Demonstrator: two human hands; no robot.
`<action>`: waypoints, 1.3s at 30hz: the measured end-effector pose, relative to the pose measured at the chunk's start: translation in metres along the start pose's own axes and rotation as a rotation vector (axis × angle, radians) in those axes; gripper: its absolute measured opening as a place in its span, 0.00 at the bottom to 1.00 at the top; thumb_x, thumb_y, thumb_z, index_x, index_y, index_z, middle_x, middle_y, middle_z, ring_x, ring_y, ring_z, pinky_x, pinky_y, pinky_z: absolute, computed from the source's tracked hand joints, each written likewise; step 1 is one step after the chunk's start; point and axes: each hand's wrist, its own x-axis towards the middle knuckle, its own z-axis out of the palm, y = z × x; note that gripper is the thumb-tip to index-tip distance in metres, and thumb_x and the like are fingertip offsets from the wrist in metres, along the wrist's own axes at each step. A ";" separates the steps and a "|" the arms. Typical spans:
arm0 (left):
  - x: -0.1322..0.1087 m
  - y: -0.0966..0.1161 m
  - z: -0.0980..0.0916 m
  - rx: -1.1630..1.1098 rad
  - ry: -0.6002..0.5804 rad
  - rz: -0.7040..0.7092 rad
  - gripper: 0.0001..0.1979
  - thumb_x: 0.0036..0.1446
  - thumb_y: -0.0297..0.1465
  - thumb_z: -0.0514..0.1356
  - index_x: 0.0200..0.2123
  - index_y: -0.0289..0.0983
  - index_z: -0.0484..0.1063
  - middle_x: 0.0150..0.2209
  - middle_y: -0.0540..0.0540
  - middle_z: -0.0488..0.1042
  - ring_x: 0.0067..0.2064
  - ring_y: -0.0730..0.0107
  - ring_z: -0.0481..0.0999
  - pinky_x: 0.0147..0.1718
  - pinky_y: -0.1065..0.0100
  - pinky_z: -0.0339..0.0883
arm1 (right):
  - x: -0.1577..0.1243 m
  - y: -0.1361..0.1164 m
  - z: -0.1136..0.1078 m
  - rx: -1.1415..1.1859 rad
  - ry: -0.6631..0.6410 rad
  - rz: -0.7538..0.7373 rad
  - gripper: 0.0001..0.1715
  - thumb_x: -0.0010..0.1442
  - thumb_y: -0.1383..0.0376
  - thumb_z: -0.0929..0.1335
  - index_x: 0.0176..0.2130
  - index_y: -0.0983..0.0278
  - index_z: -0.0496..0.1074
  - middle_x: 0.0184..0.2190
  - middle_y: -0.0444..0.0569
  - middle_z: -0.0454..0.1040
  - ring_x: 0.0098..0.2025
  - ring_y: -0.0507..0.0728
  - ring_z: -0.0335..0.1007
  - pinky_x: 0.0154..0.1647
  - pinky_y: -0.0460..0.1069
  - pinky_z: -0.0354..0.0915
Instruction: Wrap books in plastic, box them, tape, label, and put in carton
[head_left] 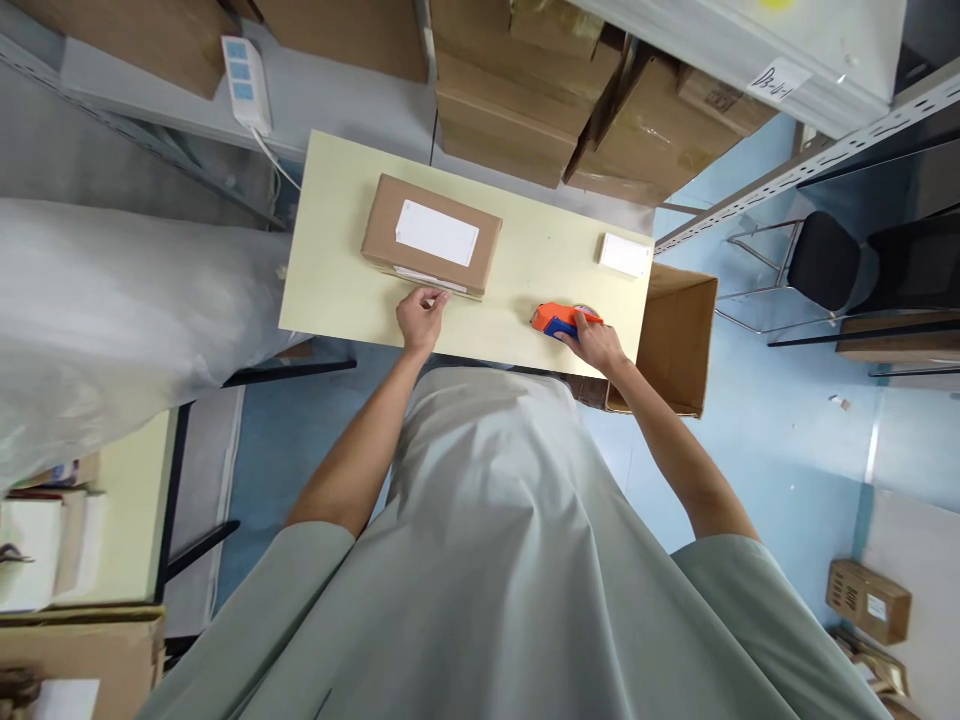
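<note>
A flat brown cardboard parcel (430,236) with a white label lies on the pale yellow table (337,290). My left hand (420,318) rests at the parcel's near edge, fingers curled and pinching the tape strip along that edge. My right hand (596,343) grips the orange and blue tape dispenser (559,319), which sits on the table near its front right side. A small white stack of labels (624,255) lies at the table's far right corner.
An open cardboard box (679,340) stands on the floor right of the table. Shelves with brown cartons (555,90) rise behind it. A white power strip (246,82) hangs at back left. A large white plastic bag (112,310) sits to the left, a black chair (821,262) to the right.
</note>
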 end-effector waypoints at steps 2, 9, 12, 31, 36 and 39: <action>0.000 0.002 0.000 0.006 0.020 0.003 0.10 0.66 0.40 0.68 0.39 0.40 0.82 0.39 0.45 0.85 0.36 0.64 0.75 0.42 0.65 0.67 | 0.002 -0.004 0.001 0.005 0.003 0.013 0.43 0.82 0.42 0.51 0.72 0.75 0.58 0.56 0.76 0.81 0.52 0.75 0.82 0.48 0.60 0.73; -0.002 0.019 -0.012 0.072 -0.010 -0.009 0.08 0.65 0.38 0.69 0.39 0.39 0.83 0.44 0.41 0.88 0.39 0.60 0.79 0.48 0.62 0.69 | -0.006 -0.019 -0.004 0.020 -0.048 0.048 0.41 0.84 0.45 0.50 0.72 0.77 0.54 0.56 0.77 0.81 0.52 0.73 0.83 0.48 0.58 0.73; -0.001 0.024 -0.020 0.096 -0.039 -0.045 0.10 0.64 0.41 0.70 0.41 0.41 0.83 0.46 0.40 0.88 0.44 0.56 0.82 0.53 0.59 0.71 | -0.013 -0.025 -0.008 0.045 -0.076 0.056 0.39 0.84 0.46 0.52 0.70 0.77 0.55 0.53 0.75 0.82 0.52 0.73 0.83 0.48 0.57 0.73; 0.013 0.119 0.037 -0.575 -0.201 -1.017 0.44 0.69 0.54 0.69 0.75 0.35 0.64 0.69 0.26 0.72 0.71 0.50 0.77 0.64 0.60 0.79 | -0.008 -0.006 0.008 0.167 0.014 -0.051 0.31 0.85 0.56 0.58 0.67 0.82 0.60 0.49 0.73 0.84 0.54 0.72 0.82 0.59 0.60 0.69; 0.019 0.102 0.048 -0.420 -0.118 -0.846 0.28 0.66 0.47 0.76 0.62 0.40 0.77 0.66 0.35 0.78 0.65 0.57 0.81 0.62 0.60 0.80 | 0.001 0.003 0.009 0.158 0.021 -0.103 0.31 0.85 0.56 0.57 0.68 0.83 0.59 0.49 0.73 0.83 0.53 0.72 0.82 0.58 0.61 0.69; 0.019 0.088 0.039 -0.355 -0.093 -0.666 0.22 0.59 0.40 0.80 0.51 0.39 0.80 0.60 0.38 0.83 0.65 0.54 0.80 0.65 0.57 0.78 | 0.006 -0.004 0.008 0.152 0.015 -0.166 0.31 0.85 0.56 0.56 0.68 0.82 0.60 0.51 0.74 0.83 0.53 0.72 0.82 0.59 0.61 0.68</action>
